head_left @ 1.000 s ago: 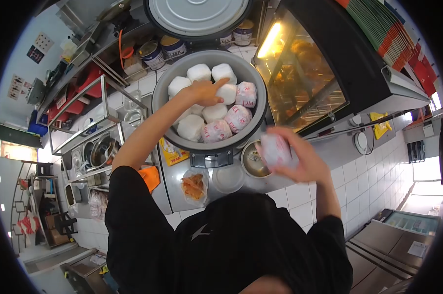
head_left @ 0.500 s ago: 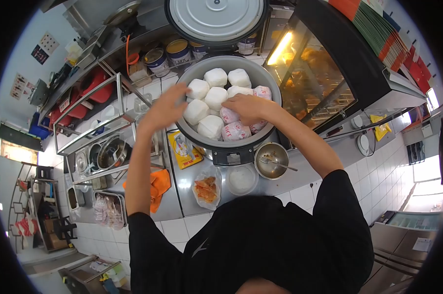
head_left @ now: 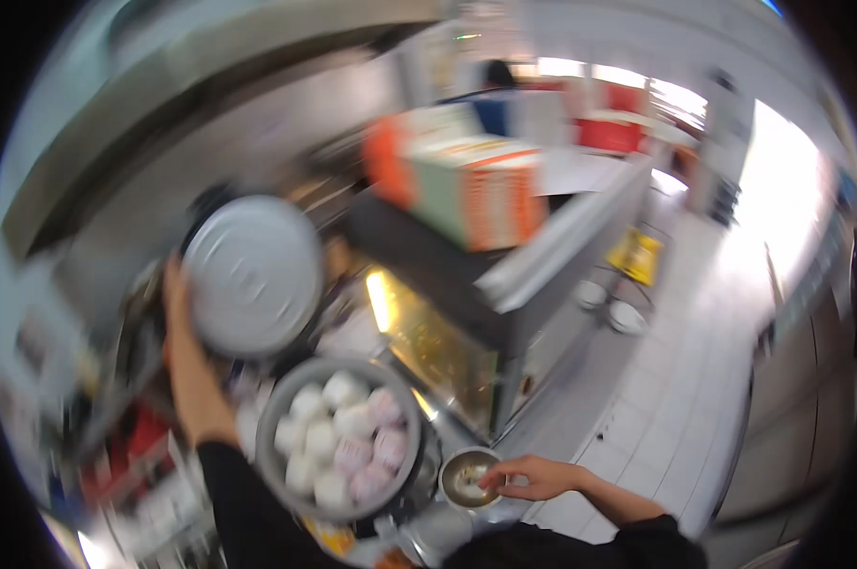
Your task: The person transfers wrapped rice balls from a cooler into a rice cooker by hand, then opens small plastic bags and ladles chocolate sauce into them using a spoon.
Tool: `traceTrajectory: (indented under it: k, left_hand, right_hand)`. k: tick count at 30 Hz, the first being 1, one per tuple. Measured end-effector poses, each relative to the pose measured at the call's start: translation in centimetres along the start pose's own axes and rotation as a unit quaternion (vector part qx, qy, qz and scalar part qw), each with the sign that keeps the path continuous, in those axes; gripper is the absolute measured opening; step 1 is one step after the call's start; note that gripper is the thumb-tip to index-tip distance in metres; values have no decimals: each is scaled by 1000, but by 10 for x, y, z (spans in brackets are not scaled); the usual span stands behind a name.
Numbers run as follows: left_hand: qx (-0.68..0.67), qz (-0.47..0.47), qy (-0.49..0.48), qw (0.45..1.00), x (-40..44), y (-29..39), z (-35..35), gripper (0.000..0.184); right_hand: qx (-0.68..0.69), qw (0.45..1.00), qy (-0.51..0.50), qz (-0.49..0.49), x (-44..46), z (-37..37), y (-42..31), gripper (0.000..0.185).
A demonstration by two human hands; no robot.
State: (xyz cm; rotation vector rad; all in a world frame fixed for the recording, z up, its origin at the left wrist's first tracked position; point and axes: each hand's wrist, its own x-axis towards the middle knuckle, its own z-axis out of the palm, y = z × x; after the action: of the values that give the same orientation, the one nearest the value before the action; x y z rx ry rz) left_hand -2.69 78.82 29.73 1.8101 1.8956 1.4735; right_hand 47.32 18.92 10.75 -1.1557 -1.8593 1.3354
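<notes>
My left hand (head_left: 176,275) is at the left edge of the round grey lid (head_left: 253,275), which stands raised behind the pot; its fingers are blurred and partly hidden. Below the lid is the round grey pot (head_left: 269,431), holding several white wrapped bundles (head_left: 320,438) and several with pink print (head_left: 389,448) on its right side. My right hand (head_left: 534,477) hovers over the right rim of a small metal bowl (head_left: 468,477), fingers bent. Blur hides whether it grips anything.
A lit glass display case (head_left: 438,337) stands right of the pot, with orange and white boxes (head_left: 485,190) on top. A yellow packet (head_left: 636,256) and white dishes (head_left: 626,318) lie farther right. A person's dark head (head_left: 497,74) shows at the back.
The view has swung up and right. My left hand has gone from the pot to the lid's edge. My right hand has left the bundles, and the printed bundle it held earlier is out of it.
</notes>
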Motion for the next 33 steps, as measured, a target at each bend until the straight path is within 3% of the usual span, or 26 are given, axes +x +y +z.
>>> traceTrajectory:
  k: [1, 3, 4, 5, 7, 10, 14, 16, 17, 18, 20, 22, 23, 24, 28, 30, 32, 33]
  left_hand:
    - [-56, -147, -41, 987, -13, 27, -2, 61]
    - [62, 149, 53, 986, 67, -86, 26, 67]
    - [42, 218, 90, 971, 82, -106, 21, 64]
    - [30, 111, 25, 993, 100, -128, 6, 60]
    - [-150, 115, 32, 982, 11, -87, -33, 59]
    - [-250, 84, 90, 960, -128, -50, -82, 58]
    - [-204, 147, 10, 968, -278, -35, -112, 55]
    - [-149, 190, -28, 970, -341, -22, -135, 56]
    - [-124, 218, -29, 967, -372, 1, -162, 57]
    - [-4, 251, -9, 968, -395, 18, -182, 53]
    - [51, 259, -2, 964, -437, 68, -216, 43]
    - [183, 201, -10, 962, -481, 39, -222, 37]
    - [261, 208, -55, 941, -498, 26, -222, 35]
    - [327, 214, -104, 915, -508, -28, -187, 34]
    - [301, 162, -92, 935, -549, -37, -193, 39]
    - [262, 149, -94, 949, -576, -41, -209, 44]
    - [137, 106, -114, 978, -626, -31, -239, 46]
    - [73, 96, -120, 985, -659, -32, -254, 44]
  right_hand:
    - [27, 999, 41, 19, -22, -6, 19, 29]
    - [59, 993, 88, 53, -52, -3, 41, 29]
    - [54, 992, 95, 67, -60, -13, 44, 29]
    - [51, 991, 91, 82, -69, -22, 45, 28]
    - [17, 991, 126, 28, -61, -40, 28, 26]
    - [7, 985, 149, -85, -17, -53, -1, 22]
    - [29, 962, 124, -241, 78, -56, -24, 17]
    - [113, 943, 112, -294, 127, -46, -26, 15]
    - [157, 927, 105, -324, 119, -36, -64, 14]
    - [200, 911, 104, -346, 120, -36, -87, 14]
    - [292, 887, 95, -344, 128, -39, -143, 11]
    - [216, 908, 75, -351, 165, -20, -174, 11]
    - [240, 901, 53, -357, 180, -7, -193, 12]
    - [257, 897, 35, -359, 226, 15, -167, 12]
    - [161, 908, 2, -386, 251, 38, -236, 17]
    - [114, 888, 61, -441, 242, 49, -282, 18]
    - [-24, 834, 166, -526, 247, 57, -293, 21]
    - [-166, 774, 240, -562, 262, 59, -279, 22]
